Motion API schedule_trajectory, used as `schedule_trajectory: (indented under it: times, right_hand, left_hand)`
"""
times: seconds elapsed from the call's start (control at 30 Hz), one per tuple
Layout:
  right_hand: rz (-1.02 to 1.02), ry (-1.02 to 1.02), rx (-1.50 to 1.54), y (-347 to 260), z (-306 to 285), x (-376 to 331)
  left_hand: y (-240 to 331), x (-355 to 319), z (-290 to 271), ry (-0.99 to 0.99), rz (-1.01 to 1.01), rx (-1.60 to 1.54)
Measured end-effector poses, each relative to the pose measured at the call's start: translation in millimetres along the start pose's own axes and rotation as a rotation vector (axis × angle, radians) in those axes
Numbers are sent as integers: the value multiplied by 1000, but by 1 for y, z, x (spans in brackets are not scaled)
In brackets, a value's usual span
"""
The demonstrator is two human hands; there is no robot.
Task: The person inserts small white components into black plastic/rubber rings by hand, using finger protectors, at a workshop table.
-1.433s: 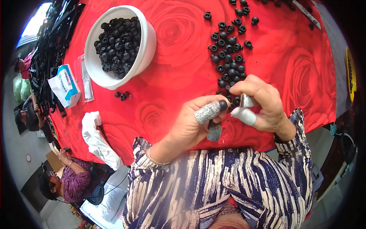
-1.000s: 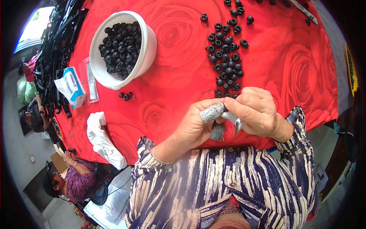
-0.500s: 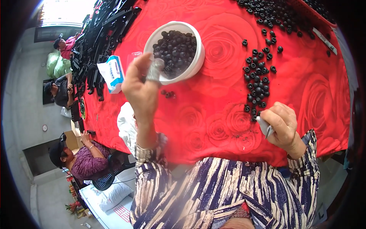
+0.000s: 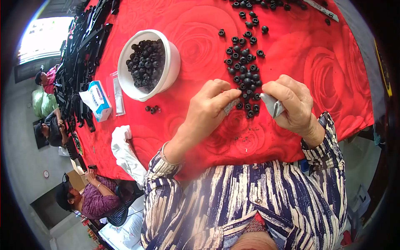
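Note:
My left hand (image 4: 210,104) is at the left edge of a loose strip of small round black parts (image 4: 246,68) on the red tablecloth. Its thumb and fingers are closed together, with a grey wrapping showing at the fingertips. Whatever they pinch is hidden. Across the strip, my right hand (image 4: 292,104) is closed around a small grey-wrapped tool (image 4: 273,106) with a thin dark edge showing; its exact kind is unclear. To the left stands a white tub (image 4: 173,62) partly filled with similar black parts (image 4: 146,64). A few more black parts (image 4: 153,109) lie below the tub.
A tissue box (image 4: 100,106), a clear plastic packet (image 4: 118,96) and a white cloth (image 4: 125,152) lie left of my left arm. Long black pieces (image 4: 79,62) are heaped at the far left. A white labelled strip (image 4: 323,10) lies far right. Other people sit along the left side.
My left hand has moved from beside the tub's rim to the strip of black parts, near my right hand. My right hand still grips the grey-wrapped tool. The whole view has shifted.

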State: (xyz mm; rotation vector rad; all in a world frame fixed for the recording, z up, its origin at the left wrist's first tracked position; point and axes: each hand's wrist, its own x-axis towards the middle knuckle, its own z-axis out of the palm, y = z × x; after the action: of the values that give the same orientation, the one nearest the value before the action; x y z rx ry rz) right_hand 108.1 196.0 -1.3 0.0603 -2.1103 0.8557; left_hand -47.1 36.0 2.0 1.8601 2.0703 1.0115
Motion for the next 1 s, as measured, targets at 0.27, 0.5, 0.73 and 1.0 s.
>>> schedule_trajectory:
  times: [0.27, 0.5, 0.73, 1.0]
  right_hand:
    - [-5, -16, -22, 1, 0, -1]
    - [11, -24, -27, 2, 0, -1]
    - [17, -52, -30, 2, 1, -4]
    - [28, -42, -38, 3, -2, -2]
  left_hand:
    - [-8, 15, 3, -119, 68, 55]
    - [-13, 7, 7, -55, 127, 51]
    - [-13, -2, 6, -5, 142, 24]
    - [3, 3, -13, 3, 56, 16]
